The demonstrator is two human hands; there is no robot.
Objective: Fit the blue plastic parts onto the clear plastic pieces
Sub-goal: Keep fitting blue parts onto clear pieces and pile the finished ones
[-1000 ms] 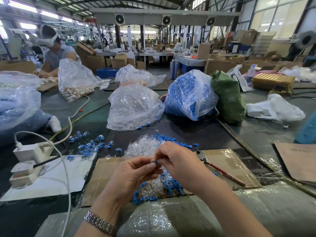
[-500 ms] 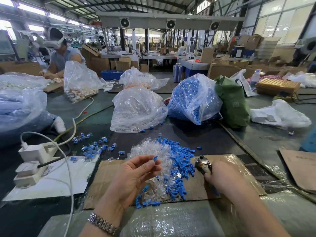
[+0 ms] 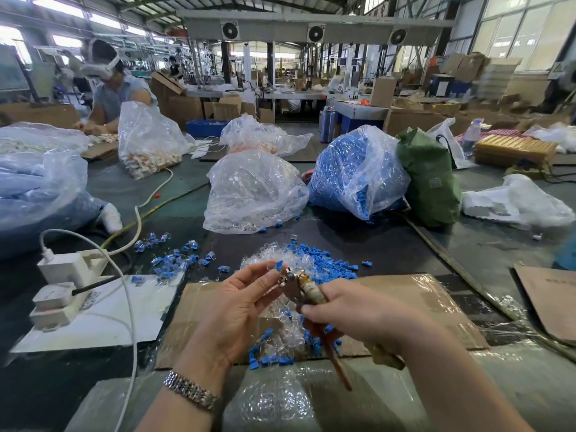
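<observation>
My left hand (image 3: 240, 304) pinches a small clear piece with a blue part (image 3: 278, 265) on it at its fingertips. My right hand (image 3: 352, 316) grips a pair of pliers (image 3: 299, 285), whose metal jaws sit right beside the pinched piece. Under both hands, a mixed pile of loose blue parts (image 3: 324, 263) and clear pieces (image 3: 268, 257) lies on a cardboard sheet (image 3: 405, 294). Several fitted blue-and-clear pieces (image 3: 174, 260) are scattered to the left.
A bag of clear pieces (image 3: 252, 191), a bag of blue parts (image 3: 355, 173) and a green bag (image 3: 430, 179) stand behind the pile. A white power strip (image 3: 59, 294) with cables lies on the left. Another person (image 3: 115, 85) works at far left.
My right hand left the piece, picked up the pliers from the cardboard on the right, and brought their jaws to the piece held in my left hand.
</observation>
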